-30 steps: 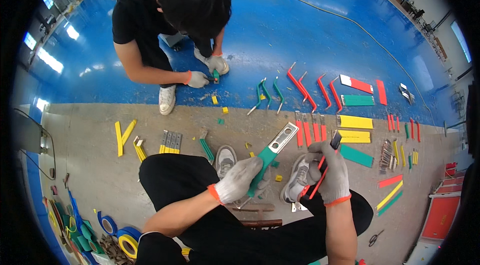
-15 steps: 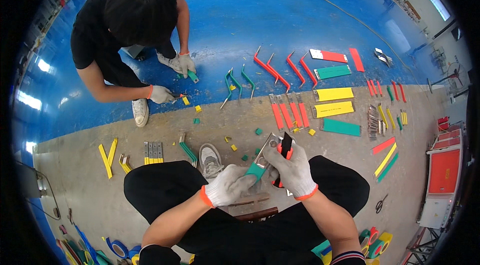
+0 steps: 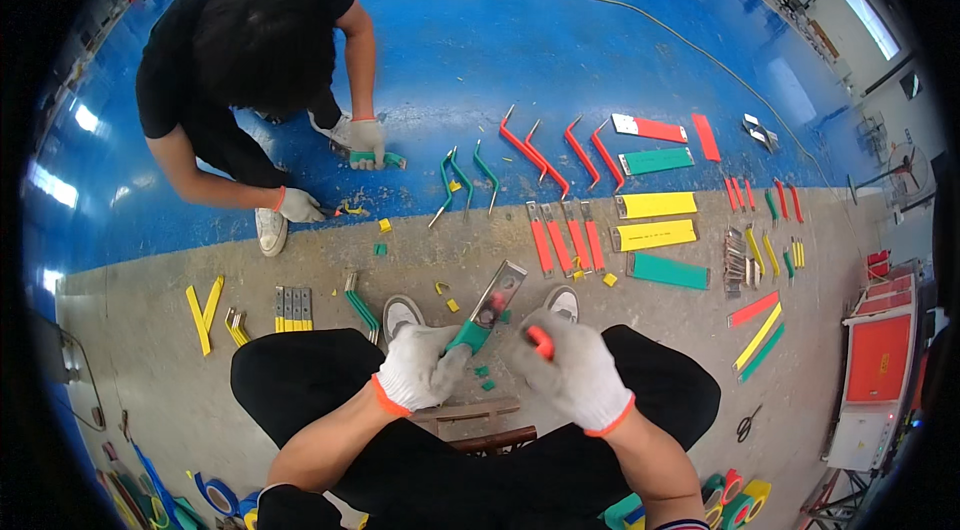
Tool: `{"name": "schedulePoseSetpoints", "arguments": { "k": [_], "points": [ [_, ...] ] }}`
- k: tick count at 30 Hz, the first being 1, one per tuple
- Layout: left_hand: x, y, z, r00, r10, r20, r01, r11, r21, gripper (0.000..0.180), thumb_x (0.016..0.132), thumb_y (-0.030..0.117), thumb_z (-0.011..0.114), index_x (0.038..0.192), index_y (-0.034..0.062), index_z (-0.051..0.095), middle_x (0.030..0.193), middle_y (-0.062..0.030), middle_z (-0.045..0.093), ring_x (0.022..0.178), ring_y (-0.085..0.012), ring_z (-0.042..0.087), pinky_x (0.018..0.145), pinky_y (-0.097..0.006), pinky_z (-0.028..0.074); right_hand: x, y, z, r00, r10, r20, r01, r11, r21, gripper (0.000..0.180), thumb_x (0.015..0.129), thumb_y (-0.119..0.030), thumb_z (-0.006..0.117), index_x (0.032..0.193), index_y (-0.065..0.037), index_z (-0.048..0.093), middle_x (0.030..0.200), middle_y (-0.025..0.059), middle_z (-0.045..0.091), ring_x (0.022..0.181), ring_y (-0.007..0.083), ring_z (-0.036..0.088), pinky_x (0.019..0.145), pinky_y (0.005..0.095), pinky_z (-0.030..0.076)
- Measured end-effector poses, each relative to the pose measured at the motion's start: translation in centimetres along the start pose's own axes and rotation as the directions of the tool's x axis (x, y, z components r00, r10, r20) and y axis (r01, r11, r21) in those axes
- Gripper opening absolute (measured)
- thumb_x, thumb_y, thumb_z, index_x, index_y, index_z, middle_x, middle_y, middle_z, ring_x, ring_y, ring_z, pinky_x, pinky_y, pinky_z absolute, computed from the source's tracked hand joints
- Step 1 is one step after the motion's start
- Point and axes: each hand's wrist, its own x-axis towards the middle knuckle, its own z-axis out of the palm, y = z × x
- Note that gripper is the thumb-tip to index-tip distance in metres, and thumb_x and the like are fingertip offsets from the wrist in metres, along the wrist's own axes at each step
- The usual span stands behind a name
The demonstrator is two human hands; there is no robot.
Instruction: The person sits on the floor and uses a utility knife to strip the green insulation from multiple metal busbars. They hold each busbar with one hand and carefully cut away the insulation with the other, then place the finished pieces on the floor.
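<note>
My left hand is closed around the green-sleeved end of a flat metal busbar. Its bare silver end, with a hole near the tip, points up and away from me. To the right of the bar and apart from it, my right hand is wrapped round a utility knife. Only the knife's red-orange end shows; the fingers hide the rest, and its blade cannot be made out. Small green scraps lie on the floor below the bar.
Red, green and yellow sleeved busbars lie in groups, including a yellow bar ahead right. Ahead left a co-worker crouches, a gloved hand on a green piece. Scissors lie right; tape rolls sit lower right.
My right hand has come away from the busbar with the utility knife, uncovering the bar's metal end. The bar stays in my left hand. The co-worker's hands have shifted slightly.
</note>
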Motion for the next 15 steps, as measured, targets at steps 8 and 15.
{"name": "schedulePoseSetpoints", "arguments": {
  "k": [8,15],
  "points": [
    [1.2,0.6,0.4,0.983,0.163,-0.083,-0.148,0.976,0.163,0.012,0.084,0.017,0.064,0.075,0.0088,0.066,0.06,-0.0152,0.059,0.053,-0.0388,0.059,0.049,-0.044,0.048,-0.2,2.8,1.8,0.967,-0.24,0.085,0.249,0.961,-0.12,0.04,0.1,-0.042,0.065,0.093,-0.003,0.06,0.072,0.0189,0.065,0.068,0.0408,0.068,0.057,0.0482,0.052],
    [0.8,-0.3,0.6,0.983,0.154,-0.1,-0.134,0.974,0.181,0.013,0.081,0.018,0.065,0.071,0.0101,0.062,0.058,-0.0136,0.057,0.052,-0.0378,0.059,0.048,-0.044,0.047,0.0,2.8,2.8,0.962,-0.232,0.144,0.252,0.957,-0.143,0.038,0.099,-0.039,0.067,0.091,-0.003,0.06,0.071,0.0184,0.064,0.066,0.0398,0.068,0.056,0.0476,0.052]
  ]
}}
